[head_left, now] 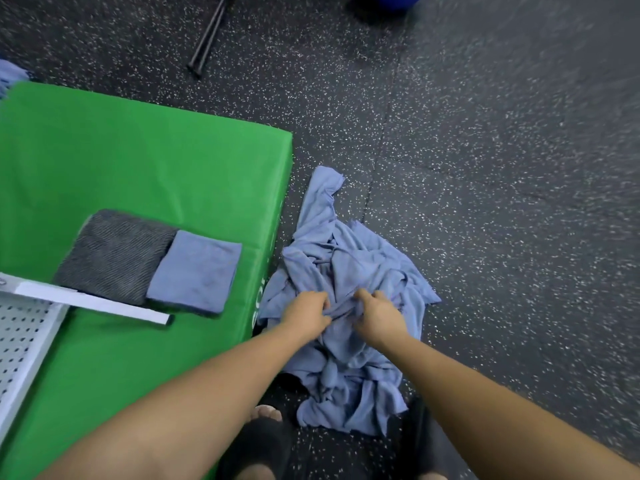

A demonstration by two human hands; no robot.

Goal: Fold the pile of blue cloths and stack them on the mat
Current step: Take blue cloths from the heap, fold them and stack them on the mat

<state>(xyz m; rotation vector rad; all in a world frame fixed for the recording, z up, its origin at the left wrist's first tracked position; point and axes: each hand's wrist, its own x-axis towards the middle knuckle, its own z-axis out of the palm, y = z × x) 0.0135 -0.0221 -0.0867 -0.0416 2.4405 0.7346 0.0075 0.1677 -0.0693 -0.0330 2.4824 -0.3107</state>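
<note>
L grip (306, 315) & R grip (379, 313) both clenched on blue pile (346, 261), floor beside green mat (138, 161).

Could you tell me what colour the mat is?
The mat is bright green, seen in the head view.

Left hand (306, 311) and right hand (379, 315), grip on crumpled blue cloths (346, 265), beside green mat (138, 161).

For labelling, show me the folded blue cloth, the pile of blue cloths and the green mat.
folded blue cloth (195, 271): head view, middle of top face.
pile of blue cloths (346, 258): head view, crumpled middle.
green mat (138, 161): head view, bare top surface.
</note>
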